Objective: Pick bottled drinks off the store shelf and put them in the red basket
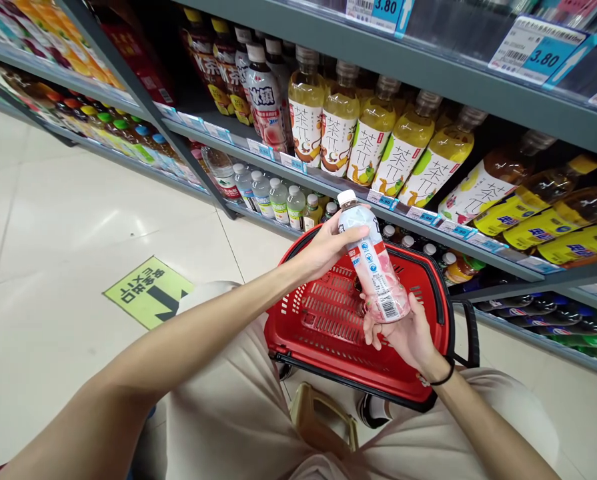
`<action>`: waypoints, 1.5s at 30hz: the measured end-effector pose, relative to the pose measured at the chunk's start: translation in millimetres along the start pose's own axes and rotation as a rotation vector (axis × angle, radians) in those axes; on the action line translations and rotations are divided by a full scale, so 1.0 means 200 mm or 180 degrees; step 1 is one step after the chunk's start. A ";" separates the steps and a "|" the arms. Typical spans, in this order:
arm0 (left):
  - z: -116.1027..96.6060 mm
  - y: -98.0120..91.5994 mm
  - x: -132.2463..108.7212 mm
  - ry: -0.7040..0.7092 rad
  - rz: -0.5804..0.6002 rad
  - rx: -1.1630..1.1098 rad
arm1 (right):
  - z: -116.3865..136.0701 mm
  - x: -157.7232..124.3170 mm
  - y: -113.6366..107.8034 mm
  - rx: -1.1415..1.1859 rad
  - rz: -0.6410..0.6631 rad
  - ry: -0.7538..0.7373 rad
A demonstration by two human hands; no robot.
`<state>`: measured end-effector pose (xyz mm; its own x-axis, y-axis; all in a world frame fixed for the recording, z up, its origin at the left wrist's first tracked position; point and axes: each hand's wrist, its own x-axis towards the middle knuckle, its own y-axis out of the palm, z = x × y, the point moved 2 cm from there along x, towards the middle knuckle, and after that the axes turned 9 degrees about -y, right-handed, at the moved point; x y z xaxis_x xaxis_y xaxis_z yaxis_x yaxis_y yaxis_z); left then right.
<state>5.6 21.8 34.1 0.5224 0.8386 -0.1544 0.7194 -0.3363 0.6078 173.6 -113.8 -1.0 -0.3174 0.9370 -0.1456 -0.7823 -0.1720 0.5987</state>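
Note:
Tilted above the basket is a pink and white drink bottle (pixel 375 267) with a white cap, its barcode facing me. My left hand (pixel 331 247) grips it near the neck, thumb laid across the label. Under the base, my right hand (pixel 403 333) supports it with curled fingers; a dark band circles that wrist. Beneath both hands stands a red shopping basket (pixel 323 317) with slotted walls and a black handle. Part of the basket's inside is hidden behind the bottle and my hands.
Shelves ahead hold yellow tea bottles (pixel 368 127), a similar white-capped bottle (pixel 265 100) and small bottles (pixel 278 200) lower down. A grey shelf edge (pixel 428 60) runs above. A yellow-green floor sign (pixel 148 291) lies left. A beige stool (pixel 323 420) shows between my legs.

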 end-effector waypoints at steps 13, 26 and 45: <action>-0.03 -0.01 -0.01 0.0123 0.0086 0.0346 | -0.04 -0.01 -0.04 -0.0216 -0.0072 -0.0213; -0.06 -0.03 -0.01 0.0272 0.0344 0.0539 | -0.07 -0.07 -0.16 -0.2774 -0.1201 -0.1532; -0.02 -0.03 0.01 0.0080 0.0277 -0.0052 | -0.04 -0.04 -0.12 -0.1722 -0.0980 -0.0963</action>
<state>0.8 27.7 32.3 0.5708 0.8171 -0.0811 0.6641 -0.4014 0.6307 190.5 -120.5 -20.7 0.0638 0.9976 0.0274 -0.9951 0.0616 0.0767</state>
